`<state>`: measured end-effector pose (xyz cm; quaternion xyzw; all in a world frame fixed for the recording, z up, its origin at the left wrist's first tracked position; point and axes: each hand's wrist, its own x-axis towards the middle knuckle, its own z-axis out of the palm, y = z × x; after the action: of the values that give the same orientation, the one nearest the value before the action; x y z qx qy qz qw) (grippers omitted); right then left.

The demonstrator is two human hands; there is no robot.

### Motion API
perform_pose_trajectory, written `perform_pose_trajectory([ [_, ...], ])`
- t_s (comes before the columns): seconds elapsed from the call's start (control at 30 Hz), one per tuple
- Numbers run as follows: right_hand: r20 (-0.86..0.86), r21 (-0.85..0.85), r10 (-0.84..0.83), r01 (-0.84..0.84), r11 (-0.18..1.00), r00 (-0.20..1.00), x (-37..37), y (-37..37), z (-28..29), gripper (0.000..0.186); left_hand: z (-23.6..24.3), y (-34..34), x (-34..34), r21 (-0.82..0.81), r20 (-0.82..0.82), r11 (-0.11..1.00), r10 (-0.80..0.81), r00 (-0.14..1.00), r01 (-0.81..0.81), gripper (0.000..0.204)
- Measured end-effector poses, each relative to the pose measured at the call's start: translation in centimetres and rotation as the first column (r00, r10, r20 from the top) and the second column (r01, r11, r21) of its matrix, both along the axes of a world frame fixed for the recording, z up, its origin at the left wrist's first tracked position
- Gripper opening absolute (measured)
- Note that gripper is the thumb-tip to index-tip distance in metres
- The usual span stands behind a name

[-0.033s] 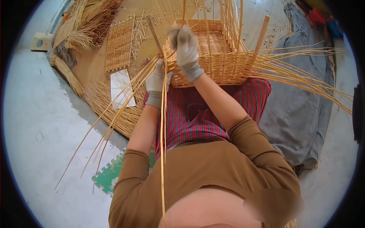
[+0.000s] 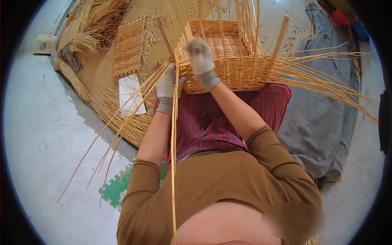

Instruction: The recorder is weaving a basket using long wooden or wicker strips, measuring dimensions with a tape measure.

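Observation:
A rectangular wicker basket (image 2: pixel 241 73) of pale willow rests on my lap, with upright rods rising from its walls and wooden corner stakes. My left hand (image 2: pixel 166 87), in a grey-white work glove, grips the near left corner. Its thumb points up beside long willow rods (image 2: pixel 174 134) that hang down over my front. My right hand (image 2: pixel 201 59), gloved too, is closed just above the near wall, to the right of that corner. Its curled fingertips are blurred, so anything pinched in them cannot be made out.
Loose rods (image 2: pixel 322 83) stick out far to the right of the basket. At left lie bundles of willow (image 2: pixel 98 28), a flat woven panel (image 2: pixel 128 47) and a white sheet (image 2: pixel 131 94). Grey cloth (image 2: pixel 318 122) covers the floor at right; a green foam mat (image 2: pixel 118 188) is lower left.
My right hand has come down slightly toward me, its fingers curling from an upward reach. The hanging rods have shifted a little left. My left hand stays at the corner.

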<state>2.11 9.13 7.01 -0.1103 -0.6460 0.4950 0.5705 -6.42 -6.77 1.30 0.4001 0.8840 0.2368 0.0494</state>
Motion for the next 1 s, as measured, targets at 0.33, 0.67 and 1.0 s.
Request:
perform_pose_trajectory([
  [0.33, -0.040, -0.594, 0.236, -0.213, 0.776, 0.971, 9.3, 3.3, -5.9, 0.019, 3.6, 2.5, 4.1, 0.371, -0.327, 0.896, -0.121, 0.937, 0.245, 0.048],
  [0.67, 0.610, 0.135, -0.028, -0.069, 0.989, 0.792, 0.3, 7.2, 3.5, 0.064, 3.2, 8.5, 3.1, 0.196, 0.854, 0.927, -0.001, 0.520, -0.320, 0.019],
  [1.0, 0.406, 0.467, -0.465, 0.259, 0.846, 0.787, 10.8, 8.7, -1.2, 0.042, 3.6, 8.9, 9.8, 0.046, -0.110, 0.940, -0.332, 0.937, 0.338, 0.076],
])
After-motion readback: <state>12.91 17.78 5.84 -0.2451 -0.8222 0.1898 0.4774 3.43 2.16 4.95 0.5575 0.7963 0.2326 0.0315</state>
